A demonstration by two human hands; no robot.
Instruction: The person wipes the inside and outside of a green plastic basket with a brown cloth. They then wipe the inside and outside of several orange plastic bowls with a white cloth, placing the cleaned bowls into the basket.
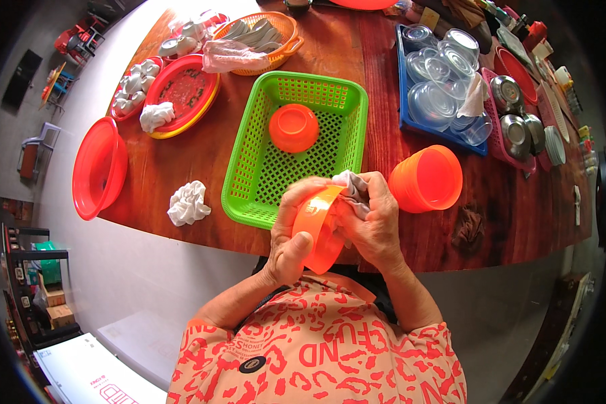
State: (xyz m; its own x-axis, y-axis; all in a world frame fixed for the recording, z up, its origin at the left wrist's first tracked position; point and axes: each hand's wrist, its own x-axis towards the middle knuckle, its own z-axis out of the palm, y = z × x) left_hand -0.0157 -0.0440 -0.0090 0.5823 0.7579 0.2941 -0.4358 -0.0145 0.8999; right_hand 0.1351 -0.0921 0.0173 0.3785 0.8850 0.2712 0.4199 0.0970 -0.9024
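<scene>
My left hand point(293, 230) grips an orange plastic bowl point(313, 217) by its side, tilted so that its opening faces right. In my right hand point(373, 227) is a bunched white-grey cloth point(354, 191), held against the bowl's rim and inside. Both hands are in front of my body, over the near edge of a green plastic basket point(232, 187). Inside that basket a second orange bowl point(294, 129) lies upside down. Just right of my right hand, a stack of nested orange bowls point(424, 179) rests on its side or tilted, mouth towards me.
On the wooden table point(379, 121) are a crumpled white cloth point(189, 203), a red basin point(98, 169), a red tray point(182, 83), and an orange basket of spoons point(288, 45). To the right are a blue crate of clear plastic bowls point(404, 101), metal bowls point(515, 134) and a brown cloth point(468, 227).
</scene>
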